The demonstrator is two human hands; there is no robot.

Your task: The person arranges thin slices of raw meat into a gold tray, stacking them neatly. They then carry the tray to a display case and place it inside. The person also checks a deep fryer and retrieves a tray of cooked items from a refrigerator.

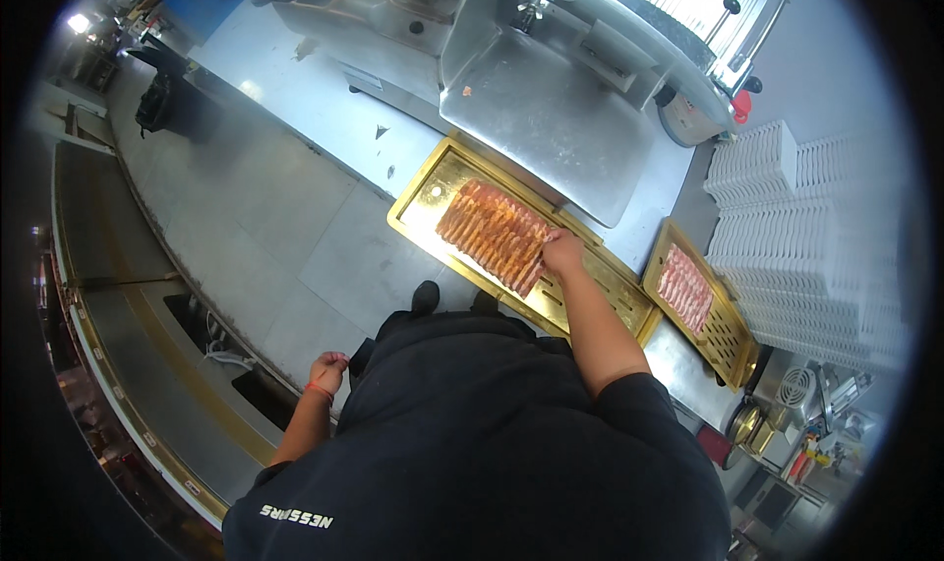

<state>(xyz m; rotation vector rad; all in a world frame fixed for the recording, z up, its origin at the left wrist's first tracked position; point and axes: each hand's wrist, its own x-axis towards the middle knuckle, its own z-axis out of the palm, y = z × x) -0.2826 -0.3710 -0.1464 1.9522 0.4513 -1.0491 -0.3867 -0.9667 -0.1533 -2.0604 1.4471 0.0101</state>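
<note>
Overlapping slices of raw marbled meat (pixel 493 235) lie in rows on a gold-coloured metal tray (pixel 413 199). My right hand (pixel 563 252) is at the right end of the rows, its fingers bent against the last slices; whether they pinch a slice is hidden. Under and beyond that hand, the slotted part of the gold tray shows. My left hand (pixel 330 373), with a red band at the wrist, hangs low beside my body, away from the meat, its fingers curled. A second gold perforated tray (pixel 726 347) with paler sliced meat (pixel 686 289) stands to the right.
A meat slicer's stainless steel platform (pixel 549 111) stands behind the tray, with a small scrap of meat on it. Stacks of white foam trays (pixel 774 244) and a clear tub (pixel 686 118) are at the right. A black bin (pixel 173 89) stands at the far left, beyond the tiled floor.
</note>
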